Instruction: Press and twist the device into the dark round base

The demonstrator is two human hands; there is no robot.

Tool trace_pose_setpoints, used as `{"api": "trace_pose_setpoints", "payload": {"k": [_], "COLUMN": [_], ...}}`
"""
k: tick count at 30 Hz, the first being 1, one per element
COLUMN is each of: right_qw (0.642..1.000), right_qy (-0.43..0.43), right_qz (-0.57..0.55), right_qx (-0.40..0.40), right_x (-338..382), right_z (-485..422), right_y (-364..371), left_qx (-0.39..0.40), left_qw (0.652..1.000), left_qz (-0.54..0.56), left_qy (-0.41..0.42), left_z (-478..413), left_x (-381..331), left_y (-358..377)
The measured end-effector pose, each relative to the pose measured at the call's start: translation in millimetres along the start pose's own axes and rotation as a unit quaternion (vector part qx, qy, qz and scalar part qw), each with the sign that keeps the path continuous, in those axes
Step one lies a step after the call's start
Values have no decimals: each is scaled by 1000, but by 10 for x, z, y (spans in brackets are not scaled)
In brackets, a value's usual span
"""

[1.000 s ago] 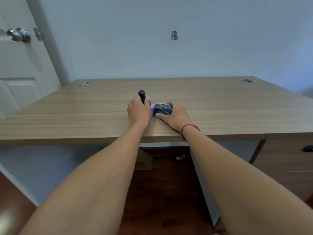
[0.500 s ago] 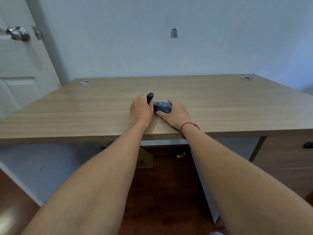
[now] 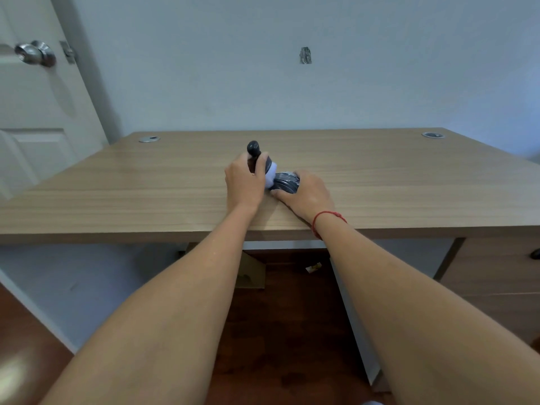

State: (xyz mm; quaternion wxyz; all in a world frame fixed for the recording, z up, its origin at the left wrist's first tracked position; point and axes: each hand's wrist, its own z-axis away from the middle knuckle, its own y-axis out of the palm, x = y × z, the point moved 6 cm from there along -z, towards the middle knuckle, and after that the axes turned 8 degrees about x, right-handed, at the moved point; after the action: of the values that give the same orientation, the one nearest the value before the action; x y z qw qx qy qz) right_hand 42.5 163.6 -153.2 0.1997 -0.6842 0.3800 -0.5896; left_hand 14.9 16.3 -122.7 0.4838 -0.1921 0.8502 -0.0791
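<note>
A small device with a dark handle (image 3: 253, 149), a pale blue-white middle (image 3: 272, 173) and a dark ribbed round end (image 3: 287, 182) lies on the wooden desk (image 3: 146, 182) near its front edge. My left hand (image 3: 244, 182) grips the handle part, with the rounded dark tip sticking up above my fingers. My right hand (image 3: 306, 195) holds the ribbed round end, fingers curled round it from the right. A red string bracelet (image 3: 327, 217) is on my right wrist.
Two round cable grommets sit at the desk's back corners, one on the left (image 3: 149, 139) and one on the right (image 3: 433, 135). A white door with a metal knob (image 3: 35, 54) stands at the left. Drawers (image 3: 496, 273) are under the desk's right side, a cardboard box (image 3: 251, 273) on the floor beneath.
My left hand has tilted the handle, so its dark tip rose and moved right, then stood higher above my fingers. The pale middle part shows more. My right hand stays on the ribbed end.
</note>
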Motion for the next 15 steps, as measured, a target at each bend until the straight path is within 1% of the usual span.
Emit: {"api": "trace_pose_setpoints", "payload": {"k": [2, 4, 6, 8, 11, 13, 15], "right_qw": [1000, 1000, 999, 1000, 1000, 1000, 1000], "right_qy": [-5, -10, -3, 12, 18, 13, 12], "right_qz": [13, 25, 30, 24, 21, 26, 26], "right_qx": [-3, -9, -12, -10, -11, -5, -2], "right_x": [13, 28, 28, 20, 33, 45, 51], "right_z": [5, 20, 26, 29, 39, 43, 50], "right_y": [3, 3, -2, -6, -13, 2, 14], "left_qx": [11, 24, 15, -1, -6, 5, 5], "left_qw": [1000, 998, 996, 996, 998, 997, 994], "left_qz": [9, -8, -22, -1, 27, 12, -29], "left_qy": [-9, -51, -88, -87, -59, -76, -104], "left_z": [-2, -28, -46, -42, -24, -22, -25], "left_x": [24, 141, 241, 223, 128, 174, 240], "left_y": [20, 40, 21, -4, -15, -7, -15]}}
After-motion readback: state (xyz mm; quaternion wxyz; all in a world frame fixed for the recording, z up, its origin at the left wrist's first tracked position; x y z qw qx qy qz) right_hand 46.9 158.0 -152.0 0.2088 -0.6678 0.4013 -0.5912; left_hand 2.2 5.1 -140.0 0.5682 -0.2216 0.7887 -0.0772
